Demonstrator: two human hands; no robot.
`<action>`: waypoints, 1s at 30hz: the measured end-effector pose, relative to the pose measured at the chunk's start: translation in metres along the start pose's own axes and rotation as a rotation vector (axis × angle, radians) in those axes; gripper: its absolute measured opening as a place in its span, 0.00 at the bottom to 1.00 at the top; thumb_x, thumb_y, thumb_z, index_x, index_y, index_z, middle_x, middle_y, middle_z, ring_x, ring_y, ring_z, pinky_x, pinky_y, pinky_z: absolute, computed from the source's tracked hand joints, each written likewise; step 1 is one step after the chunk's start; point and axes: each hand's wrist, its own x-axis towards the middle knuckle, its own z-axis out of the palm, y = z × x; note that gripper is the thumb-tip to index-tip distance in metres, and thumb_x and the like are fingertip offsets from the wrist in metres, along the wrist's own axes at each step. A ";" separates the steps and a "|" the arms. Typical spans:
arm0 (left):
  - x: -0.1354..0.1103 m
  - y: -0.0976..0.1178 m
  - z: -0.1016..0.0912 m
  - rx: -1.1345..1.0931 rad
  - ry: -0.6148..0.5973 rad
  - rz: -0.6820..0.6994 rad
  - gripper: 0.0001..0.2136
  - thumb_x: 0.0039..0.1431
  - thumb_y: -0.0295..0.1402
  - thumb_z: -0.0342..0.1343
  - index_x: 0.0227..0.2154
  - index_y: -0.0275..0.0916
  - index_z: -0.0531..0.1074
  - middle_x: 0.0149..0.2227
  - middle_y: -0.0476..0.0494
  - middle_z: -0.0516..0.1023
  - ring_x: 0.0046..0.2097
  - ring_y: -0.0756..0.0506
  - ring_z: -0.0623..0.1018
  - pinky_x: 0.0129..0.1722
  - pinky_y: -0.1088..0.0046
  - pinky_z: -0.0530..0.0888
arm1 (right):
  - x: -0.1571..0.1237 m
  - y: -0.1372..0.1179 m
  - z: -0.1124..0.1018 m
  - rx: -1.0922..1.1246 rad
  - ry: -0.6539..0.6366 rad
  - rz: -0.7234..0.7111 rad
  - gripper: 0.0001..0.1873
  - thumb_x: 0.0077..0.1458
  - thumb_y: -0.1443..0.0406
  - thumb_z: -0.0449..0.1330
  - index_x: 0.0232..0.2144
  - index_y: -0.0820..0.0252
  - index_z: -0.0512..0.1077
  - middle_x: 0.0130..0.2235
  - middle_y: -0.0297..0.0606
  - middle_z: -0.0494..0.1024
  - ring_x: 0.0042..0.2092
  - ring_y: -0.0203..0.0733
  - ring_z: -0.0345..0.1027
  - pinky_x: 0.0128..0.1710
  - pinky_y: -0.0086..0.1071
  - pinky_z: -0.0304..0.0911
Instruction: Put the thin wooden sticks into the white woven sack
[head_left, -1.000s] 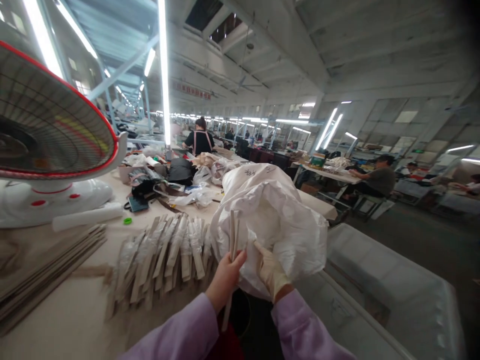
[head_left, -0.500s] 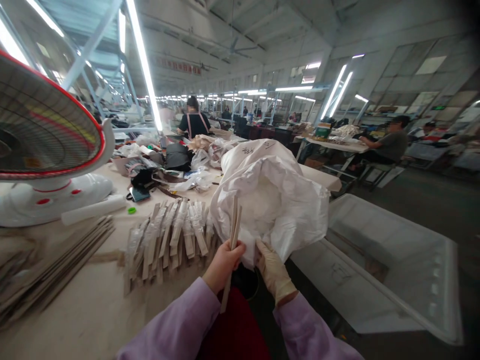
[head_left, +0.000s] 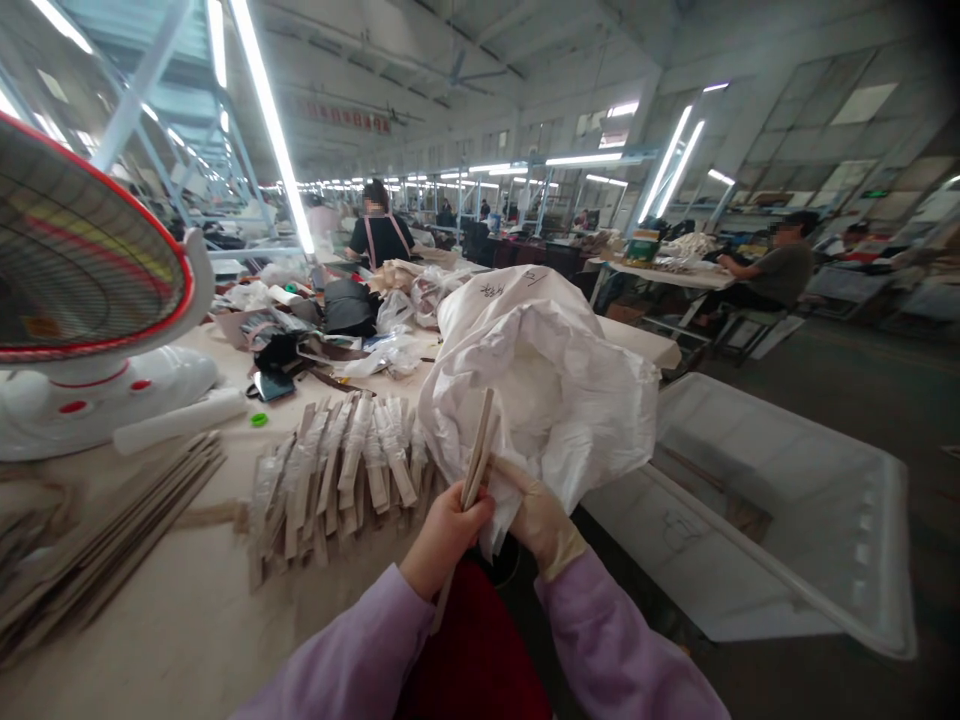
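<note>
Head view, read left to right. At far left, a red-rimmed fan (head_left: 82, 250) stands on the counter (head_left: 187, 610); a white roll (head_left: 180, 420) lies just in front of its base. Nearer the wearer, a stack of long brownish strips (head_left: 127, 540) runs diagonally. A green ring (head_left: 259, 419) lies to the right of the roll. Next come the bundled strips (head_left: 345, 460), side by side in a row, with clear wrap around their middles; exact count not readable. Behind them, a dark cap-like item (head_left: 349, 307) sits among mixed plastic and cloth.

Hands: the bare left hand (head_left: 448, 530) pinches a few pale strips (head_left: 480, 440) between thumb and fingers. These tilt, upper ends leaning right, in front of the open mouth of a white sack (head_left: 600, 400); a lower end projects below the hand. The gloved right hand (head_left: 540, 515) is at the sack's near edge, fingers bent beside the pale strips; cannot tell whether its fingertips grip anything.

Right of the sack, lower down: a whitish bin (head_left: 720, 585). Beyond, a seated co-worker (head_left: 784, 275) at another table.
</note>
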 end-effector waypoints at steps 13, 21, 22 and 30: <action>-0.008 0.014 -0.014 0.080 0.107 0.102 0.09 0.49 0.39 0.53 0.23 0.38 0.63 0.19 0.57 0.57 0.21 0.54 0.56 0.23 0.77 0.57 | -0.022 0.002 -0.028 0.031 0.220 -0.082 0.08 0.48 0.71 0.61 0.34 0.61 0.72 0.29 0.33 0.76 0.28 0.32 0.69 0.34 0.29 0.69; 0.000 0.009 -0.014 0.142 0.109 0.137 0.09 0.49 0.37 0.53 0.21 0.37 0.64 0.20 0.55 0.60 0.25 0.53 0.60 0.26 0.77 0.59 | -0.034 0.033 -0.013 -0.197 0.215 -0.001 0.16 0.40 0.57 0.67 0.22 0.60 0.66 0.15 0.20 0.55 0.16 0.24 0.42 0.14 0.21 0.47; -0.001 0.009 -0.015 0.147 0.100 0.144 0.10 0.49 0.38 0.53 0.21 0.37 0.65 0.21 0.55 0.61 0.25 0.53 0.61 0.26 0.77 0.60 | -0.034 0.032 -0.011 -0.243 0.233 -0.017 0.16 0.39 0.59 0.68 0.20 0.60 0.65 0.14 0.20 0.52 0.16 0.24 0.41 0.14 0.21 0.45; -0.038 0.005 -0.030 -0.001 -0.110 -0.034 0.16 0.57 0.46 0.45 0.39 0.39 0.62 0.25 0.55 0.65 0.17 0.57 0.59 0.15 0.81 0.54 | -0.019 -0.008 -0.021 -0.103 0.546 -0.258 0.17 0.32 0.62 0.71 0.24 0.60 0.68 0.21 0.27 0.68 0.19 0.28 0.58 0.12 0.20 0.54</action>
